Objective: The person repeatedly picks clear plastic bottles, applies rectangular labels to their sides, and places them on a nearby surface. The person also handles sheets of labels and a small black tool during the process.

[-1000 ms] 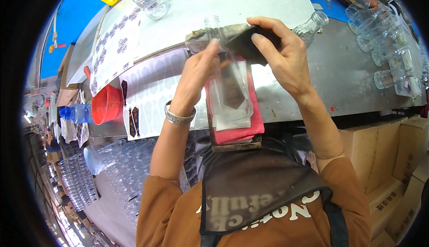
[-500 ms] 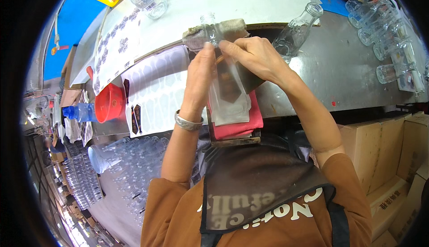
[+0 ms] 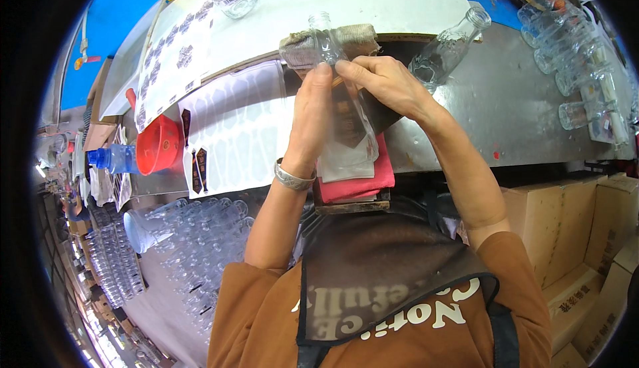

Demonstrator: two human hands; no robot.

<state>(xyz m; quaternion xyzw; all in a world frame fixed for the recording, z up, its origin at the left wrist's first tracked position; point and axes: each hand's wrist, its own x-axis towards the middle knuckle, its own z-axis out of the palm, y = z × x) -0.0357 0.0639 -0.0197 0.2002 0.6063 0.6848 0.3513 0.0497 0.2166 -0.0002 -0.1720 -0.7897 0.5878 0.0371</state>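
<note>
A clear glass bottle (image 3: 325, 42) lies with its neck pointing away from me, resting on a rolled cloth (image 3: 359, 37). Through its body shows a dark, tie-shaped decal (image 3: 349, 127). My left hand (image 3: 311, 112) lies along the bottle's left side, thumb at its shoulder. From the right, my right hand (image 3: 387, 83) grips it with thumb and bent fingers, the two thumb tips close together. Beneath the bottle's near end are a white cloth (image 3: 359, 170) and a folded pink cloth (image 3: 373, 185). My hands hide part of the bottle.
Left of my hands lies a decal sheet (image 3: 243, 122) beside a red bowl (image 3: 158, 145). Another clear bottle (image 3: 447, 52) leans at the right. Several glasses (image 3: 572, 112) stand farther right. Many clear glass pieces (image 3: 206, 241) sit lower left; cardboard boxes (image 3: 546, 235) are lower right.
The bottle and both hands sit slightly farther right in the picture, while the view itself has shifted a little. Both thumbs remain at the bottle's shoulder.
</note>
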